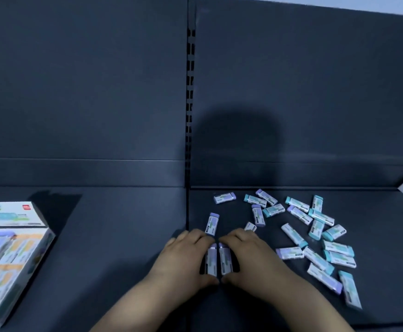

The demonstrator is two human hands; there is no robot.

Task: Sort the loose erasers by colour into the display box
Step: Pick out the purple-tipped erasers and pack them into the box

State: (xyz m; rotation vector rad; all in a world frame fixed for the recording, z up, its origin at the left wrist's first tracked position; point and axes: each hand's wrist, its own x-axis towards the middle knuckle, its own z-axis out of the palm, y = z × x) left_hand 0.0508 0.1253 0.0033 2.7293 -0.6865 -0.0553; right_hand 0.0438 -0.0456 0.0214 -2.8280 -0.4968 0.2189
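Head view: display box [11, 215] at left, rows of erasers [1, 250] inside

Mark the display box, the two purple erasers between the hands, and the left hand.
display box [11, 215]: head view, raised lid flap.
two purple erasers [212, 259]: head view, left one's sleeve.
left hand [183, 258]: head view, back of hand.

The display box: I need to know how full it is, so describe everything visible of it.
The display box looks like white printed cardboard, with an upright header card at its back bearing a small red logo. Its open tray holds packed rows of erasers, purple and orange ends showing, blurred. It sits angled on the dark shelf, cut off by the frame's left edge. Nothing else touches it.
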